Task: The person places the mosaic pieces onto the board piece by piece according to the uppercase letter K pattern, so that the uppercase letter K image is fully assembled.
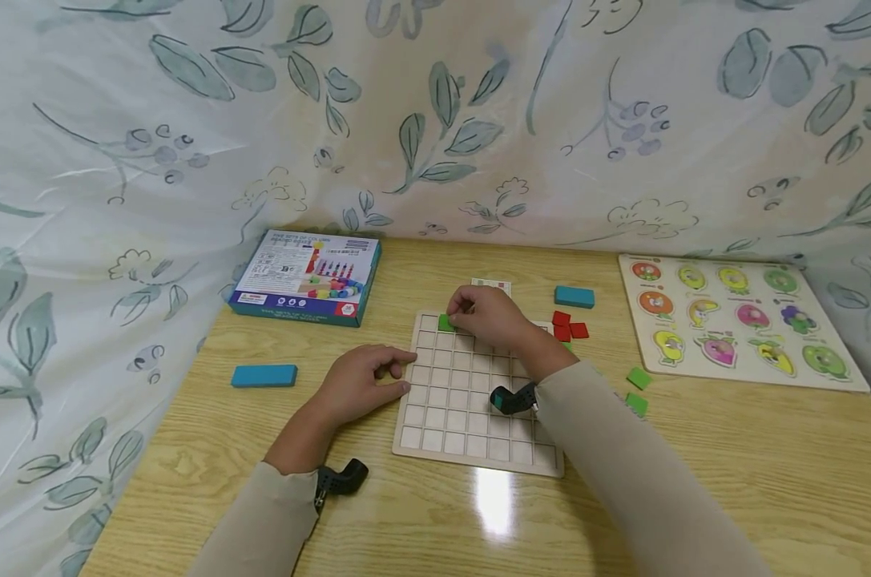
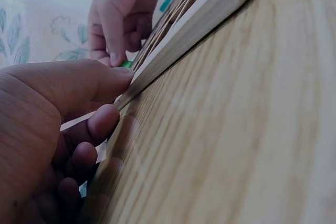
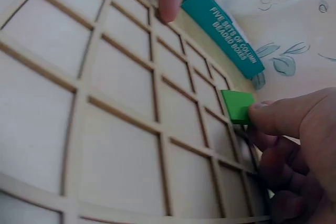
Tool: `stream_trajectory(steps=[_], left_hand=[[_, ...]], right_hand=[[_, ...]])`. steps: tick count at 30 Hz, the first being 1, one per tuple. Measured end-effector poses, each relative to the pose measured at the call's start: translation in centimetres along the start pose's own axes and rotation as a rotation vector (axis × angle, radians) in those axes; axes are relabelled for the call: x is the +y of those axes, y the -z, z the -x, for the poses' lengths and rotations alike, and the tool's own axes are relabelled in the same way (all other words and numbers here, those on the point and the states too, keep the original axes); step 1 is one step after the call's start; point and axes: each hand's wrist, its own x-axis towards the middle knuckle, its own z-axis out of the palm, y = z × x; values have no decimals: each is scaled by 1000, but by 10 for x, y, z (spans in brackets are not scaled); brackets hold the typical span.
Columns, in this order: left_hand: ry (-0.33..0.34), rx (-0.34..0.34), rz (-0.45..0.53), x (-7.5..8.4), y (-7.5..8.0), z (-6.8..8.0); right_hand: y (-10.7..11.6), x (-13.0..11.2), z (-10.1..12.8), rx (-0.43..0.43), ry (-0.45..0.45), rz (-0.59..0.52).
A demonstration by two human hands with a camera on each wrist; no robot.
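Observation:
A green square tile (image 3: 239, 106) is pinched between the thumb and fingers of my right hand (image 1: 487, 314). It sits tilted at the far row of a pale wooden grid board (image 1: 435, 415), near the far left corner. Whether it touches the cell's floor I cannot tell. My left hand (image 1: 359, 383) is beside the board's left edge, its thumb (image 2: 107, 78) touching the rim. The index finger reaches to the same edge, while the other fingers curl below in the left wrist view. My right forearm covers part of the board's right side.
Red tiles (image 1: 562, 330) and loose green tiles (image 1: 638, 378) lie right of the board. Blue blocks (image 1: 264, 376) rest on both sides. A small printed card (image 1: 493, 290) is behind the board. A boxed toy (image 1: 307, 276) stands back left, and a fruit puzzle board (image 1: 741, 320) lies right.

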Motion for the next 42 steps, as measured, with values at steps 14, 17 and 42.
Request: stream_trajectory(steps=[14, 17, 42], left_hand=[[13, 1, 6, 1, -1, 2], [18, 2, 7, 2, 0, 2], [3, 14, -9, 2, -2, 2]], right_hand=[[-10, 6, 2, 47, 24, 79], [-11, 6, 2, 53, 16, 81], [0, 7, 28, 102, 77, 23]])
